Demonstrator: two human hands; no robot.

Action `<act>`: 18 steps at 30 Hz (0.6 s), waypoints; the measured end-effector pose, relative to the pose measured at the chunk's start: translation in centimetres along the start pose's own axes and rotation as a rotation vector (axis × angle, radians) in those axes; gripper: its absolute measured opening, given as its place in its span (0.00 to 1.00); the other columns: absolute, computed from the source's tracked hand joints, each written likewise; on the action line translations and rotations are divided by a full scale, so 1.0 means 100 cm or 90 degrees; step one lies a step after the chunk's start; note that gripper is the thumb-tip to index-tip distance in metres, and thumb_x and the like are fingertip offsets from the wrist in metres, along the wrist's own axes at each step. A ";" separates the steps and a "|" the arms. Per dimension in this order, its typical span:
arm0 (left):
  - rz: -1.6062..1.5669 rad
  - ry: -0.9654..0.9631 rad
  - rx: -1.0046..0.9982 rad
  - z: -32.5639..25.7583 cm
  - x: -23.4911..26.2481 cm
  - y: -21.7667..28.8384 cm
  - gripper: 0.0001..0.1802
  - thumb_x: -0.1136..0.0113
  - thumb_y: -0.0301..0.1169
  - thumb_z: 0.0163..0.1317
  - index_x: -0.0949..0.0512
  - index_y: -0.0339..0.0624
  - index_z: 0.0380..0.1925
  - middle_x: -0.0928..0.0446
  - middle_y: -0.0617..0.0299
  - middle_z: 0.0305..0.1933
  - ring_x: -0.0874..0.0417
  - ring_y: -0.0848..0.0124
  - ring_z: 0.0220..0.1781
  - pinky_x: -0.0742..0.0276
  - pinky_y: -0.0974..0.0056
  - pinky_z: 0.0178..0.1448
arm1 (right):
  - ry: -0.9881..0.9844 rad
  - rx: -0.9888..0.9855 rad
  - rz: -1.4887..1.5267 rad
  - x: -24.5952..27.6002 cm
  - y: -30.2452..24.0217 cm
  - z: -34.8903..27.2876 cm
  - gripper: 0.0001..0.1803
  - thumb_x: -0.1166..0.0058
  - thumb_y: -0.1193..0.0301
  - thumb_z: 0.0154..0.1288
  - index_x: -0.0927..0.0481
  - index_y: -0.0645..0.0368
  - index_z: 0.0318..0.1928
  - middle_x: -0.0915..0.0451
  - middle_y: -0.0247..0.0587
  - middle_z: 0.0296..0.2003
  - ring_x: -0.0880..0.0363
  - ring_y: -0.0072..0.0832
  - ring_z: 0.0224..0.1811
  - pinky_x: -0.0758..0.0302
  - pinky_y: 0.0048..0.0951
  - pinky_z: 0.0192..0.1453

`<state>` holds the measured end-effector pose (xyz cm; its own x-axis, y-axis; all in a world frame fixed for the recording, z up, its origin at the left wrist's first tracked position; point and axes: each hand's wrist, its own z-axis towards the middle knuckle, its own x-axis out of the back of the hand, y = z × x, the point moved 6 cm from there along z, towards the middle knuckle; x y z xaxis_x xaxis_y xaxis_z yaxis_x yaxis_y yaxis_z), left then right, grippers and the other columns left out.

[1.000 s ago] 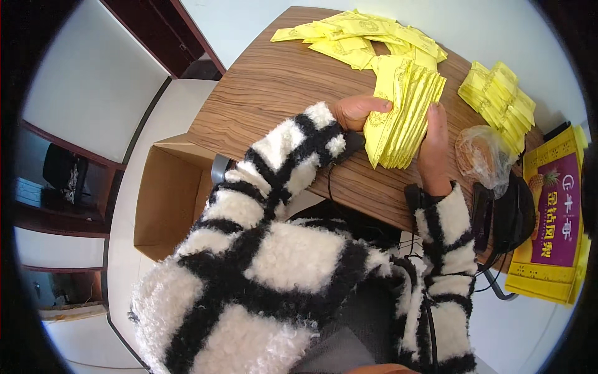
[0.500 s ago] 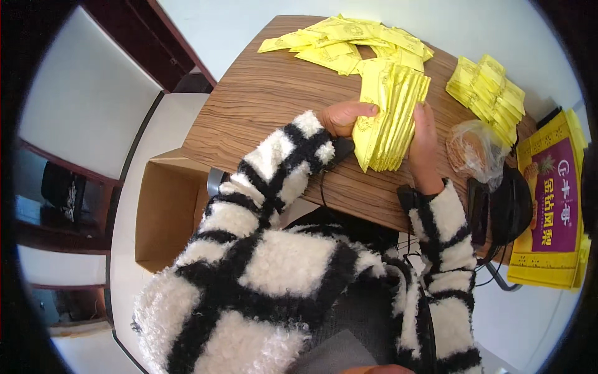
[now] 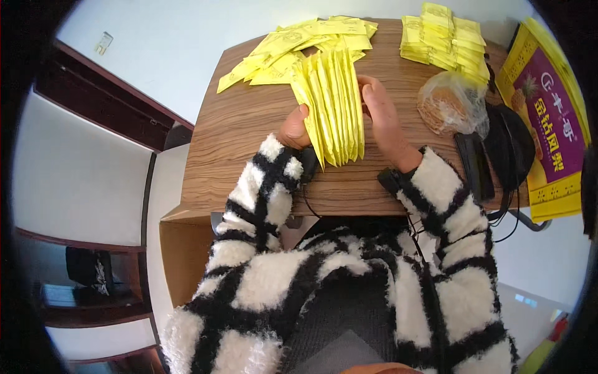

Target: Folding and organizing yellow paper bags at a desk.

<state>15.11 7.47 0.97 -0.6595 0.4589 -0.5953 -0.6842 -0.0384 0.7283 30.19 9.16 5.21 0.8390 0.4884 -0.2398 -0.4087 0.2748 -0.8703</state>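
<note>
A thick row of flat yellow packets (image 3: 333, 109) stands on edge between my hands, slightly fanned, above the wooden table. My left hand (image 3: 294, 129) grips its lower left side, thumb on the outer packet and the other fingers hidden behind. My right hand (image 3: 384, 118) is curled at the upper right edge, thumb and index finger bent against the last packets; its other fingers are mostly hidden. Just beyond the row lies a loose heap of similar yellow packets (image 3: 324, 34). Neater stacks of yellow packets (image 3: 442, 37) sit at the back right.
Right of my right hand lies a clear plastic bag (image 3: 451, 103) with brownish contents. Beside it are a black flat object (image 3: 474, 165), a black fabric item (image 3: 511, 143) and cables. A yellow and purple bag (image 3: 551, 118) stands far right. A cardboard box (image 3: 184, 255) is below the table's left edge.
The view has turned, so the whole table appears shifted left. The packet row now shows more of its edges and is more upright. My right thumb has shifted higher along its right side.
</note>
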 end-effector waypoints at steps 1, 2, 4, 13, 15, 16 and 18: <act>0.000 -0.002 0.005 0.002 0.001 -0.002 0.45 0.32 0.53 0.55 0.35 0.36 0.64 0.26 0.53 0.62 0.23 0.62 0.60 0.28 0.58 0.66 | 0.005 0.000 0.001 0.004 0.000 0.000 0.19 0.63 0.62 0.77 0.30 0.63 0.55 0.25 0.33 0.42 0.29 0.20 0.40 0.30 0.23 0.47; -0.004 -0.007 0.013 0.003 0.004 -0.004 0.45 0.32 0.53 0.55 0.35 0.35 0.64 0.27 0.53 0.62 0.23 0.62 0.61 0.28 0.58 0.66 | -0.007 -0.005 -0.005 0.006 0.002 0.001 0.20 0.64 0.61 0.78 0.31 0.63 0.57 0.26 0.33 0.44 0.29 0.19 0.43 0.31 0.23 0.50; -0.014 -0.018 0.028 0.005 0.008 -0.007 0.45 0.33 0.54 0.55 0.35 0.35 0.64 0.27 0.53 0.63 0.23 0.62 0.61 0.29 0.58 0.67 | -0.033 -0.017 -0.018 0.007 0.005 0.002 0.22 0.66 0.61 0.79 0.34 0.62 0.61 0.27 0.33 0.50 0.29 0.18 0.50 0.32 0.23 0.57; 0.040 0.008 0.033 -0.002 0.007 -0.003 0.46 0.33 0.55 0.54 0.36 0.35 0.65 0.27 0.54 0.62 0.25 0.63 0.62 0.31 0.58 0.68 | -0.024 0.022 0.005 0.004 0.011 0.000 0.21 0.65 0.63 0.78 0.34 0.64 0.61 0.27 0.34 0.51 0.29 0.18 0.52 0.33 0.23 0.58; 0.058 -0.001 0.054 -0.001 0.009 -0.003 0.46 0.33 0.55 0.54 0.36 0.35 0.65 0.27 0.54 0.63 0.25 0.63 0.62 0.31 0.59 0.68 | -0.010 0.040 0.003 0.005 0.009 0.000 0.19 0.58 0.64 0.75 0.33 0.64 0.59 0.26 0.34 0.46 0.29 0.19 0.48 0.31 0.22 0.56; 0.066 -0.006 0.064 -0.001 0.010 -0.004 0.46 0.33 0.55 0.54 0.36 0.35 0.65 0.27 0.54 0.63 0.25 0.63 0.62 0.31 0.59 0.68 | -0.003 0.049 0.002 0.005 0.008 0.000 0.19 0.54 0.65 0.74 0.32 0.65 0.58 0.26 0.34 0.44 0.29 0.19 0.46 0.30 0.22 0.55; 0.059 -0.007 0.055 0.000 0.010 -0.007 0.46 0.33 0.55 0.54 0.36 0.36 0.65 0.27 0.54 0.63 0.25 0.63 0.62 0.31 0.59 0.68 | -0.015 0.026 0.001 0.005 0.009 -0.001 0.20 0.55 0.66 0.74 0.33 0.65 0.59 0.27 0.35 0.48 0.29 0.19 0.49 0.32 0.23 0.57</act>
<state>14.93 7.98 -0.13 -0.7146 0.4669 -0.5209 -0.5911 -0.0048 0.8065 30.32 9.55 4.25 0.8299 0.5077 -0.2313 -0.4254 0.3077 -0.8511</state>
